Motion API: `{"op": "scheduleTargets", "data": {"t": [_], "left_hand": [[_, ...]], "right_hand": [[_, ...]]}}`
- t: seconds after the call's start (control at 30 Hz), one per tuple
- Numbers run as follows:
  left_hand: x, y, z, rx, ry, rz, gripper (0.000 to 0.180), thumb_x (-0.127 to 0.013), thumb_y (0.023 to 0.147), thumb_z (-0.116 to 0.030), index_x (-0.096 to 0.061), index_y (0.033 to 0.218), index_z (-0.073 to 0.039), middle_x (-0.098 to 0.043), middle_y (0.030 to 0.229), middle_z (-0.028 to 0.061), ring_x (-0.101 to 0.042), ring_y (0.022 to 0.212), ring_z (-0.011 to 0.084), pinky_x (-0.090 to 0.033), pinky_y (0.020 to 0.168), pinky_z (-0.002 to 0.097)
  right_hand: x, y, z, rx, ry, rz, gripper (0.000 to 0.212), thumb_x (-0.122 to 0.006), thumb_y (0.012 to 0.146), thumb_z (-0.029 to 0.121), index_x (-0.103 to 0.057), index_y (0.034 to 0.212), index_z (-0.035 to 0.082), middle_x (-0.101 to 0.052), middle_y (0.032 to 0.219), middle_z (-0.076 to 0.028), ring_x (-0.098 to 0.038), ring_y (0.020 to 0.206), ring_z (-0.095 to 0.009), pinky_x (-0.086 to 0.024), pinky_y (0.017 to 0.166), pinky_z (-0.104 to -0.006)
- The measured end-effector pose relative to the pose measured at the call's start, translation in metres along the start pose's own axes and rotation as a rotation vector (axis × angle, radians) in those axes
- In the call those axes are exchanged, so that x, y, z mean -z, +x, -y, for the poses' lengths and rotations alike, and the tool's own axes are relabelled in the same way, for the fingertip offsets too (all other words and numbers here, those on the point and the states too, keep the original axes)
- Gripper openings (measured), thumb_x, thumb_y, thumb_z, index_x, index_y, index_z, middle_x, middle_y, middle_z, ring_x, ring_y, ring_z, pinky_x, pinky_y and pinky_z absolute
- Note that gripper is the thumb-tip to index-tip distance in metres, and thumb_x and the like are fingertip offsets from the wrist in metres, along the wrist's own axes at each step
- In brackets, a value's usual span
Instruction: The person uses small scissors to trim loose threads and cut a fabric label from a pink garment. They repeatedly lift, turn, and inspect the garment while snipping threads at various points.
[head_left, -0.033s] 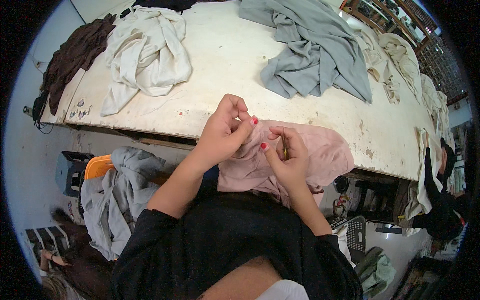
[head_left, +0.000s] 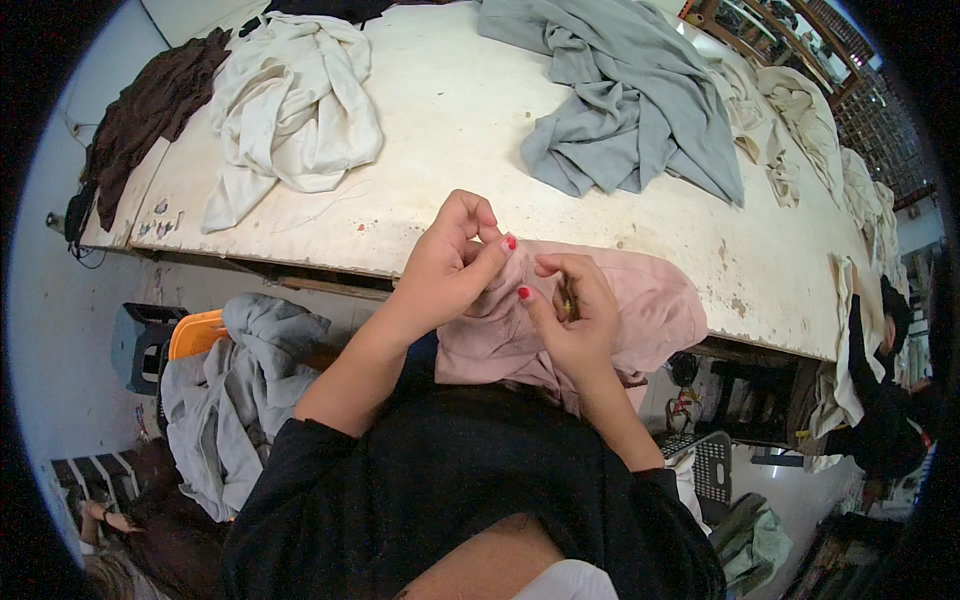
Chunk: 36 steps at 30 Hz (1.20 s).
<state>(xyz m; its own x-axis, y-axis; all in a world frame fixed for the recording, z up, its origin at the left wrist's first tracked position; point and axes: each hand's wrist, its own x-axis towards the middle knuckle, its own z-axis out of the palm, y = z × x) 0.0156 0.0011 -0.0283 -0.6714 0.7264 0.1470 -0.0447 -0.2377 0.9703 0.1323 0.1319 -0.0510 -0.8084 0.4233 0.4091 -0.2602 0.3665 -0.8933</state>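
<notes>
A piece of pink fabric (head_left: pixel 650 305) lies over the near edge of the table and hangs down toward my lap. My left hand (head_left: pixel 448 262) pinches its upper left edge between thumb and fingers. Just to the right, my right hand (head_left: pixel 575 310) is held over the cloth, its thumb and forefinger a little apart. Curled in the right palm is a small yellowish tool (head_left: pixel 570 306), mostly hidden by the fingers; its kind cannot be made out.
White cloth (head_left: pixel 300 110) and dark brown cloth (head_left: pixel 160 95) lie at the table's left. Grey cloth (head_left: pixel 640 130) is heaped on the right. An orange container (head_left: pixel 197 333) with grey fabric (head_left: pixel 240 400) stands at lower left. Another person (head_left: pixel 885 400) is at far right.
My right hand has shifted very slightly, its thumb and forefinger a touch left. The small tool shows less between its fingers. My left hand keeps its pinch on the pink fabric.
</notes>
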Motion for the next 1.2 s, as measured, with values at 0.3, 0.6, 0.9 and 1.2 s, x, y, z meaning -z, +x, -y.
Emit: {"op": "scheduleTargets", "data": {"t": [0.3, 0.6, 0.9, 1.2], "left_hand": [[-0.001, 0.005, 0.009, -0.076, -0.009, 0.051, 0.017, -0.051, 0.094, -0.004, -0.038, 0.104, -0.008, -0.051, 0.093, 0.0006, -0.047, 0.072, 0.0029, -0.040, 0.059, 0.0167], [-0.004, 0.005, 0.003, 0.232, -0.493, 0.068, 0.020, -0.055, 0.093, -0.007, -0.040, 0.107, -0.011, -0.057, 0.087, 0.0009, -0.055, 0.071, 0.0061, -0.045, 0.057, 0.0195], [0.002, 0.008, 0.009, 0.286, -0.669, 0.066, 0.018, -0.051, 0.095, -0.010, -0.042, 0.111, -0.013, -0.061, 0.095, 0.0050, -0.064, 0.081, 0.0138, -0.055, 0.062, 0.0262], [-0.007, 0.007, 0.003, 0.298, -0.714, -0.065, 0.013, -0.051, 0.095, -0.006, -0.043, 0.101, -0.013, -0.060, 0.088, 0.0017, -0.060, 0.074, 0.0072, -0.049, 0.057, 0.0183]], "right_hand": [[-0.008, 0.012, 0.004, 0.145, -0.164, -0.102, 0.015, -0.070, 0.077, 0.003, -0.063, 0.090, -0.001, -0.063, 0.084, -0.010, -0.060, 0.072, -0.016, -0.047, 0.064, -0.0255], [0.015, 0.006, 0.011, -0.343, 0.803, 0.218, 0.018, -0.061, 0.091, 0.019, -0.058, 0.094, 0.002, -0.050, 0.074, 0.001, -0.041, 0.060, -0.006, -0.032, 0.054, -0.0199], [0.033, 0.014, 0.012, -0.127, 0.147, 0.127, 0.036, -0.051, 0.095, 0.021, -0.050, 0.123, -0.002, -0.048, 0.085, -0.005, -0.045, 0.070, -0.011, -0.038, 0.060, -0.0218], [0.036, 0.002, 0.038, 0.215, -0.508, 0.038, 0.049, -0.063, 0.081, 0.006, -0.053, 0.128, 0.001, -0.063, 0.094, -0.015, -0.061, 0.080, -0.028, -0.049, 0.072, -0.0326]]}}
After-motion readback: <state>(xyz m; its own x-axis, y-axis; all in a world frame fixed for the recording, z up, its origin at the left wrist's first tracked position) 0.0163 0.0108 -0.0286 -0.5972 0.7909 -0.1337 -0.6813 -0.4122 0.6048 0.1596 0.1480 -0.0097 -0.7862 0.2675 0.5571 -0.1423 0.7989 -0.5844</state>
